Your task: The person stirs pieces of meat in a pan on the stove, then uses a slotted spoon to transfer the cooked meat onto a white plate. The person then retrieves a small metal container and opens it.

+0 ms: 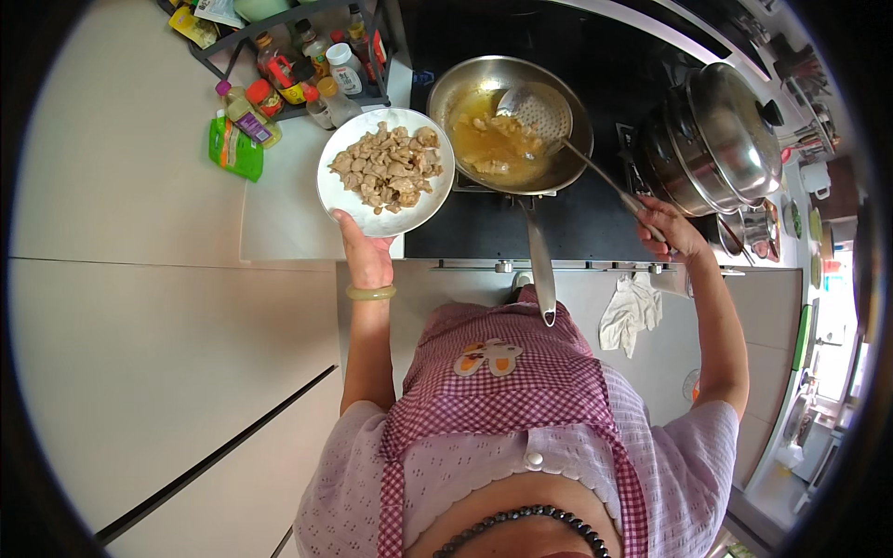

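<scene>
My left hand [366, 253] grips the near edge of a white plate [332, 191], thumb over the rim. Pieces of cooked meat [389, 166] are heaped on the plate, left of the pan. My right hand [668, 228] is closed around the handle of a skimmer [538, 110]. The skimmer's perforated round head rests inside a steel frying pan [581, 112], over yellowish liquid with more meat pieces [502, 139] in it. The pan sits on a black stove, its long handle [539, 260] pointing toward me.
A large lidded steel steamer pot [712, 139] stands right of the pan. A dark rack [307, 102] with several seasoning bottles is at the back left, with a green pouch [234, 147] beside it. A white cloth [632, 314] hangs below the stove's front edge [577, 270].
</scene>
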A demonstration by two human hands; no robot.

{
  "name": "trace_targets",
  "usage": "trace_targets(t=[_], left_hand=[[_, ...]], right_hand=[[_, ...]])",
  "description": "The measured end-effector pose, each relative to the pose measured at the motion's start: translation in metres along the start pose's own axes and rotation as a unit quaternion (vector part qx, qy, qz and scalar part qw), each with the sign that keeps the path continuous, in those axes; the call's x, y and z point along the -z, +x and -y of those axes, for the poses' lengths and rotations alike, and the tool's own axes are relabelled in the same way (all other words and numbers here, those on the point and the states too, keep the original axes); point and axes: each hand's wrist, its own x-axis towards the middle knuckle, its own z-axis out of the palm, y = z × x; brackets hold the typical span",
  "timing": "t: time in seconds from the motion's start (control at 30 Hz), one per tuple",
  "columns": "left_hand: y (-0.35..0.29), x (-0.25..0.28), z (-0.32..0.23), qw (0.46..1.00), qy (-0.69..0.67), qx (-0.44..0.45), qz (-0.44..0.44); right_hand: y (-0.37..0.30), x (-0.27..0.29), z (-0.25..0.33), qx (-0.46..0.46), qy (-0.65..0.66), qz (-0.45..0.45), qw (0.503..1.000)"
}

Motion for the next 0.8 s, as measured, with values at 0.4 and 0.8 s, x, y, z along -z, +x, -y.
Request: trace_targets(t=[0.4, 0.8], left_hand=[[0.000, 0.003, 0.002, 1.000, 0.006, -0.002, -0.007], [0.000, -0.003, -0.004, 1.000, -0.015, 0.008, -0.005]], right_hand=[[-0.002, -0.071, -0.019, -0.071, 0.359, 0.192, 0.911], [-0.013, -0.089, -0.023, -0.022, 0.288, 0.147, 0.946]])
